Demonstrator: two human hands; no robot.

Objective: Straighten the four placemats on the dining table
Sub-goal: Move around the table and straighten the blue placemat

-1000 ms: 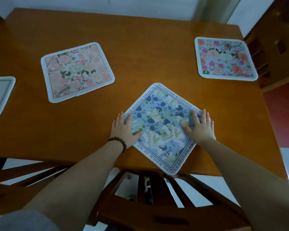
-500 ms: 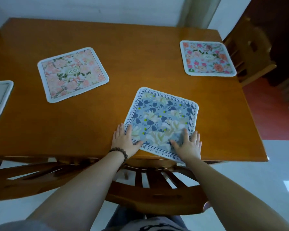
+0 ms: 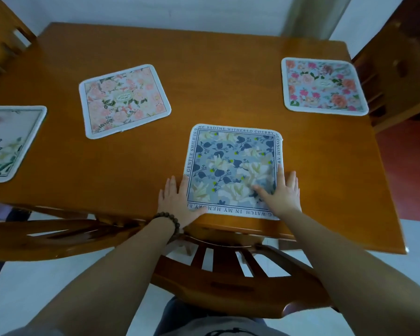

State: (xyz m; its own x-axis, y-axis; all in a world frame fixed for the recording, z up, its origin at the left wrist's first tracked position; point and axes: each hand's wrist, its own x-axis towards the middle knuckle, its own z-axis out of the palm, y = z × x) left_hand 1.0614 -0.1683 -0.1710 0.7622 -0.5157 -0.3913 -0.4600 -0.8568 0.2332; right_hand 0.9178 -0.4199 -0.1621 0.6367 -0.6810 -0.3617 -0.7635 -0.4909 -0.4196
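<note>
a home dining room is indicated: a wooden bench (image 3: 228,69) is laid with floral placemats (image 3: 124,100), wooden chairs (image 3: 228,282) are drawn up, and a pale tiled floor (image 3: 417,251) is seen.

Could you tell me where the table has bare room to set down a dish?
Bare wood spans the far edge of the table and the middle between the pink placemat, blue placemat and floral placemat. The near edge is crowded by both hands.
</note>
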